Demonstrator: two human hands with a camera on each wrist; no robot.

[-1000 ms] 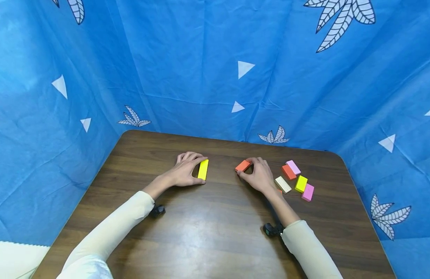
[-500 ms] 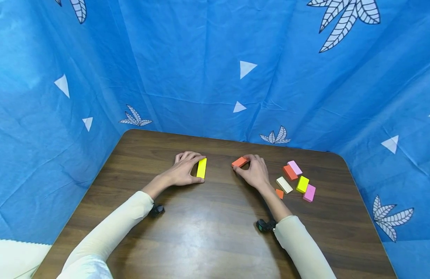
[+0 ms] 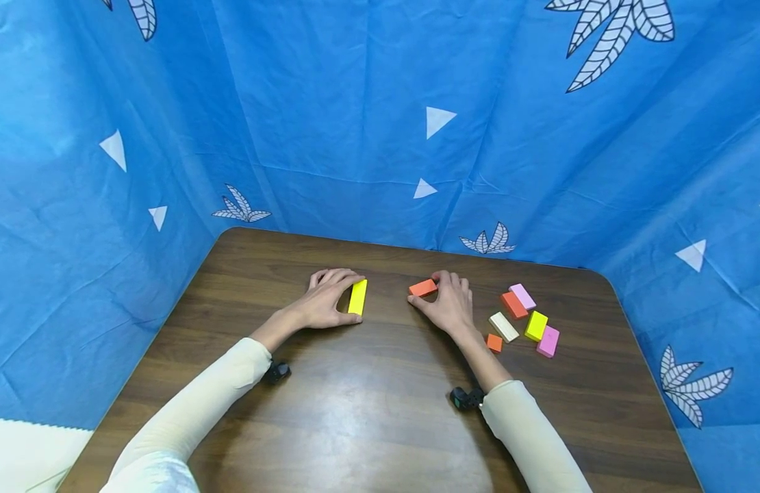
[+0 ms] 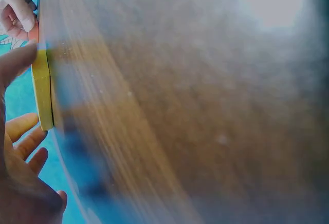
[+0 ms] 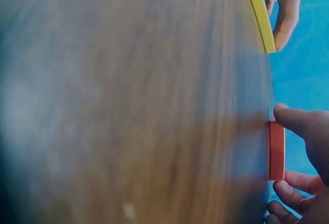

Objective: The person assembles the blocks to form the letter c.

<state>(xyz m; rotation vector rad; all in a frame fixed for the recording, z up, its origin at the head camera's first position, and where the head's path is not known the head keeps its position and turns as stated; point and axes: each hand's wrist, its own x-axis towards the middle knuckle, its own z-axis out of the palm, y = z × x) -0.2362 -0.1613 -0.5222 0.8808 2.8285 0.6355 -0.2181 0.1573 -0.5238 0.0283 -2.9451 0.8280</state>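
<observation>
My left hand [image 3: 324, 301] grips a long yellow block [image 3: 358, 297] on the table, thumb at its near end and fingers at its far end. In the left wrist view, the thumb lies at the top of the yellow block [image 4: 42, 90] and fingertips at its bottom. To the right, my right hand [image 3: 449, 301] holds an orange-red block [image 3: 422, 287] between thumb and fingers. The right wrist view has this red block [image 5: 277, 151] flat on the table, thumb right at one end, fingertips at the other. A gap of table separates both blocks.
Right of my right hand lie several loose blocks: a cream one [image 3: 504, 327], a small orange one [image 3: 494, 343], a red one [image 3: 513, 305], a yellow one [image 3: 536, 326], and two pink ones. Blue cloth [image 3: 331, 123] hangs behind the wooden table [image 3: 331, 411].
My right hand has moved slightly left with the red block, which has turned to lie more crosswise. The small orange block has come into fuller view. My left hand stays nearly still.
</observation>
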